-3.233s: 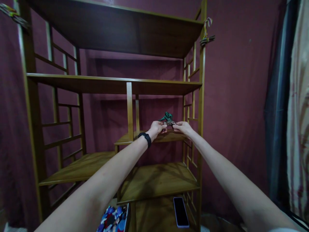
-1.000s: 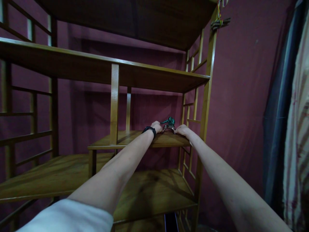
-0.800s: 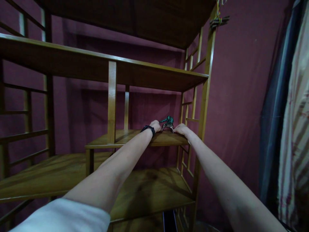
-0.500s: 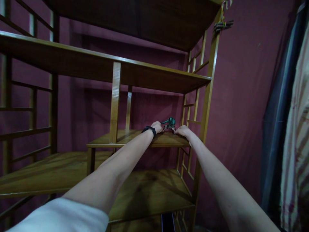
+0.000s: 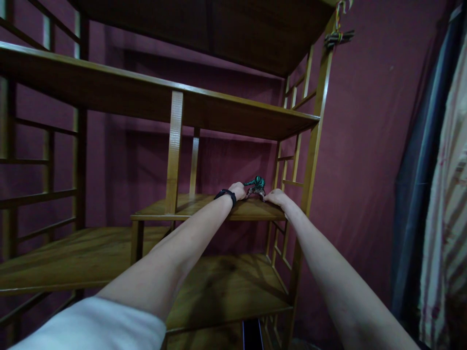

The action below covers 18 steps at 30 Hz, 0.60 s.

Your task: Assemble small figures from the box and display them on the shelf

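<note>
A small figurine [image 5: 259, 183], dark teal above and brownish with a pale pattern below, rests on the middle wooden shelf [image 5: 204, 208]. At its left side is my left hand [image 5: 238, 190], its fingers closed against the figurine's edge; a black wristband [image 5: 226, 196] circles that wrist. My right hand [image 5: 276, 196] pinches the lower right edge of the figurine with thumb and fingers. Both arms reach far forward, and the fingertips are small and partly hidden. What the figurine depicts is too dim to make out.
The wooden shelf unit has an upper board [image 5: 146, 80], a short upright post [image 5: 174, 150] left of my hands and a lattice side on the right. A bundle of sticks [image 5: 339, 38] hangs at the top right. Curtains [image 5: 438, 194] hang at the far right.
The view has shifted very slightly. Both hands and the figurine keep practically the same place on the shelf.
</note>
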Motion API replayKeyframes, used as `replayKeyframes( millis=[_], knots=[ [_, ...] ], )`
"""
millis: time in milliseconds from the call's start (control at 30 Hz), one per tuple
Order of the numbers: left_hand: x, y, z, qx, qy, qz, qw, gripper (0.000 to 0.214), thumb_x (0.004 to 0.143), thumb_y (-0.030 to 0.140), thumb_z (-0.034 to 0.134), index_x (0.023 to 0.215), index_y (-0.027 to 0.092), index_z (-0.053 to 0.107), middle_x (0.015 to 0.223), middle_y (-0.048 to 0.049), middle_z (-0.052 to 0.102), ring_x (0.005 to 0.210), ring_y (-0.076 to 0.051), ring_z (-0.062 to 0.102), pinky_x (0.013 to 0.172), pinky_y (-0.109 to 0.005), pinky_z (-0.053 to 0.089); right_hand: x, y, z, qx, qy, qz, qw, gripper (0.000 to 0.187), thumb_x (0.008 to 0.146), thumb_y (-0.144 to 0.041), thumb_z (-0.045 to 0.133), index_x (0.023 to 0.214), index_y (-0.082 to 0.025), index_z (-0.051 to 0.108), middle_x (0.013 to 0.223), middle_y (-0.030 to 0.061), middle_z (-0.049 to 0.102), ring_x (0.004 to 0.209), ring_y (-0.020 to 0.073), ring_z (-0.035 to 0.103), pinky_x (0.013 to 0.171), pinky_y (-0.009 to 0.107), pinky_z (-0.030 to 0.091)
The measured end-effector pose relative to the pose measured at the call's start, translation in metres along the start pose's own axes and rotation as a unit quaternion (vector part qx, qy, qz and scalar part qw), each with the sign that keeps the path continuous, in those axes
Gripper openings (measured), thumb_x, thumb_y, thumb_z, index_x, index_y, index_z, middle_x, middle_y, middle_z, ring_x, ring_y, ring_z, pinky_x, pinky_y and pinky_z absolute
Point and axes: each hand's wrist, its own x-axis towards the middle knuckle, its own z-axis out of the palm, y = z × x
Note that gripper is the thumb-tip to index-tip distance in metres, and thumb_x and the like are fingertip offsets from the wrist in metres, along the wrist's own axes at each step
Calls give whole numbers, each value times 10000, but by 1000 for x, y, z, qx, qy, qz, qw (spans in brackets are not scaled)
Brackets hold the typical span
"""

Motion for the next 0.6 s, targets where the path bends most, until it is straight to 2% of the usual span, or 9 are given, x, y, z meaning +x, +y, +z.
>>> replayKeyframes(
  millis=[300, 600],
  knots=[
    [6, -4, 3, 7, -3, 8, 1000, 444, 556, 424, 743, 891, 144, 662, 914, -111, 683, 852, -210, 644, 650, -213, 453, -8, -5, -4, -12, 9, -2, 1000, 419, 641, -522, 641, 680, -105, 667, 681, 76, 639, 633, 171, 604, 483, 228, 406],
    [6, 0, 1, 11, -6, -7, 1000, 382, 558, 354, 751, 869, 152, 661, 927, -120, 685, 916, -231, 630, 712, -234, 455, -4, -3, -4, -14, -1, -2, 1000, 351, 633, -456, 676, 693, -110, 674, 658, 70, 640, 622, 170, 604, 482, 226, 406]
  ],
)
